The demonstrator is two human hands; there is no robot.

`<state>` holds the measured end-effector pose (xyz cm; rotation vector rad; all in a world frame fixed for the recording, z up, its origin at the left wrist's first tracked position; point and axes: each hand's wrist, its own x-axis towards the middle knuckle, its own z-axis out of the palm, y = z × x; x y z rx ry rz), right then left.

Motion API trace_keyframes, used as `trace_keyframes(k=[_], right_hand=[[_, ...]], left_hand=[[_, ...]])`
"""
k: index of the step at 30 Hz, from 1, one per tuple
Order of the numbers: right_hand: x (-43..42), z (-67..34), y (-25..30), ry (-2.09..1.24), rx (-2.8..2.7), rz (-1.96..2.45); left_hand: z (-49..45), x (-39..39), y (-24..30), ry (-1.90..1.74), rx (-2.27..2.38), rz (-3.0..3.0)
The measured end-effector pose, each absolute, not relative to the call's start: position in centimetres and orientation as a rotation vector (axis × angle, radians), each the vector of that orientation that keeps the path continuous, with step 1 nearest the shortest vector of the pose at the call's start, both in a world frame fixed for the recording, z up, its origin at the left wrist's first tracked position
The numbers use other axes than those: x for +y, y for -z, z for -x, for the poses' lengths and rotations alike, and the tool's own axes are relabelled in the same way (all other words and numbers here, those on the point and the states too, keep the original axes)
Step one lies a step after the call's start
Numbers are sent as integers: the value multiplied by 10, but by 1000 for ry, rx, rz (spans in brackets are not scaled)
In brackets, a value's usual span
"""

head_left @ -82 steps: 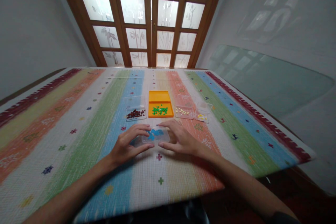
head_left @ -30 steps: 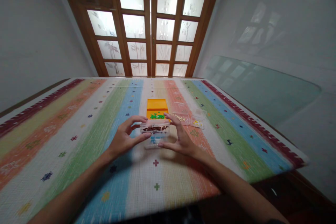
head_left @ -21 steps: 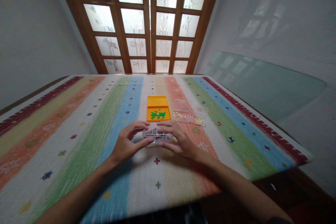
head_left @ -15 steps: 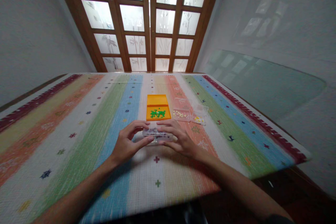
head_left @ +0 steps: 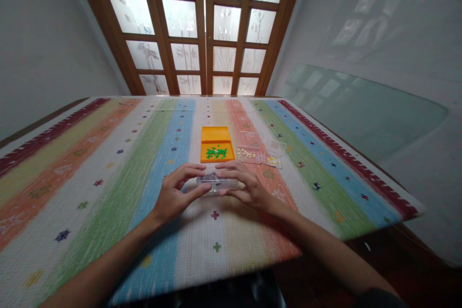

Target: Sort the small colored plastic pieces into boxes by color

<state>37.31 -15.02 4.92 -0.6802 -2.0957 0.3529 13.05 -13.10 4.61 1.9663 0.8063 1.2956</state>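
Note:
A small clear plastic box (head_left: 217, 186) with dark bits inside is between my two hands, near the middle of the striped tablecloth. My left hand (head_left: 179, 189) grips its left end, thumb along the near side and fingers over the far edge. At the right end, the fingers of my right hand (head_left: 248, 186) curl round the box from above and in front. My fingers hide parts of it, and whether its lid is fully closed I cannot tell. Just beyond stands an opened orange box (head_left: 202, 153) holding many small green pieces (head_left: 217, 152).
Right of the orange box lie a clear box with cream pieces (head_left: 248, 154) and an open clear box with yellow and white pieces (head_left: 274, 161). The striped tablecloth (head_left: 119, 192) covers the table. Walls flank it, and a glazed wooden door (head_left: 207, 57) is behind.
The view has shifted slightly, so the table sits a little higher in the picture. Both hands keep their hold on the clear box, and the dark bits show more towards its far side.

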Motion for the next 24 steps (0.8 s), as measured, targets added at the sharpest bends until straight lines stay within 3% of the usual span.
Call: trace_keyframes(k=[24], right_hand=[[-139, -387, -43, -379, -2261, 825]], left_hand=[[-121, -118, -41, -1005, 722, -2479]])
